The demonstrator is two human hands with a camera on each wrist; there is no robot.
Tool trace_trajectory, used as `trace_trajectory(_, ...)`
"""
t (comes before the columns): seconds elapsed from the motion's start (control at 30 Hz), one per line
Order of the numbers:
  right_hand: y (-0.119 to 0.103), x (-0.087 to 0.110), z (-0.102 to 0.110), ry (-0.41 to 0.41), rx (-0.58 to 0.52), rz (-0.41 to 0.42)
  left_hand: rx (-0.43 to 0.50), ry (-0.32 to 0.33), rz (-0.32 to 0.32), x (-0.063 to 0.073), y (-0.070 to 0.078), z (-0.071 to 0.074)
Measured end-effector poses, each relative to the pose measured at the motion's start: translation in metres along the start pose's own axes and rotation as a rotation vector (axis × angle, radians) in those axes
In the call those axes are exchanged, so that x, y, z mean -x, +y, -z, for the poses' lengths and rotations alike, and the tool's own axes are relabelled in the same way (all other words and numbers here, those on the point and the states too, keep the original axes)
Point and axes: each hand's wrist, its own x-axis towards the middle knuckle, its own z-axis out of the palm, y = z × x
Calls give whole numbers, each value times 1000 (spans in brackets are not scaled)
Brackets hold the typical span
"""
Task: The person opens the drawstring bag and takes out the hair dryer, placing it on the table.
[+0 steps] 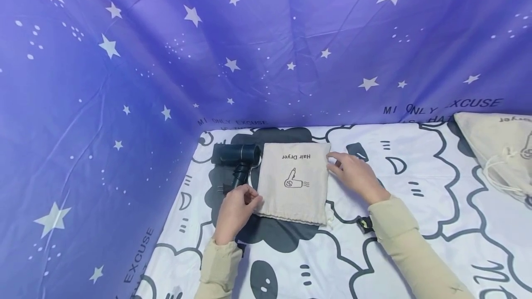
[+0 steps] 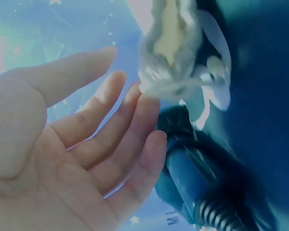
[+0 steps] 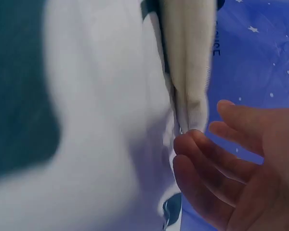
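Right beside the hair dryer [image 1: 233, 153] lies the drawstring bag [image 1: 293, 203]; left hand [image 1: 234, 211] at its dryer-side edge, right hand [image 1: 353, 173] at the opposite edge, both loose, fingers unclosed. Cloth looks light, limp; best pinched at side edges.

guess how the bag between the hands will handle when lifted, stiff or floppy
The cloth bag will likely be floppy, as its edge puckers in the left wrist view. Probably light, since it looks nearly flat. Its matte fabric probably isn't slippery.
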Motion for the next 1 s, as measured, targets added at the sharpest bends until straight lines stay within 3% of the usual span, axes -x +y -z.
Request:
trace_trajectory(0.27,14,19,13,-6,-52,-20,-11,9,-83,-6,17,-13)
trace_trajectory(0.57,30,38,29,0,-39,-3,38,-61,-130,-18,35,-34)
trace_trajectory(1.0,58,72,51,17,-13,-86,89,-150,-229,-29,66,-67)
